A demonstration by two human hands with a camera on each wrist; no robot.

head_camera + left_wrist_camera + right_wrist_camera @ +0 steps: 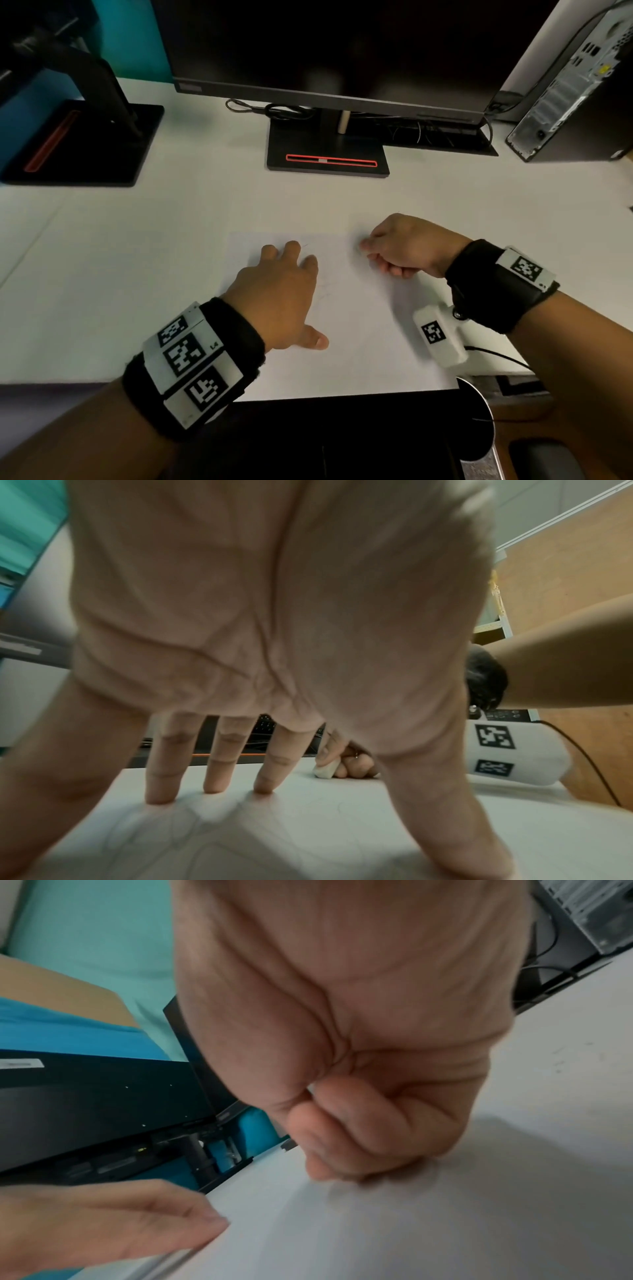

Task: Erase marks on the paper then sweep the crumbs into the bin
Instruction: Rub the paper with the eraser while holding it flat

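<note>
At frame centre the left hand (281, 294), fingers straight and spread, presses flat on the paper (363, 329) lying on the white bench (137, 246), while right of centre the right hand (404, 246) pinches a white eraser (325, 770) against the paper's faint pencil marks (325, 291).

The white sheet of paper (359, 325) lies flat on the desk in front of me, its near edge at the desk's near edge. Faint pencil marks (325, 291) curve across its middle and far part. The small white eraser (324, 770) stands on the paper's far right area, one end pressed down on the sheet. I cannot make out any crumbs.
</note>
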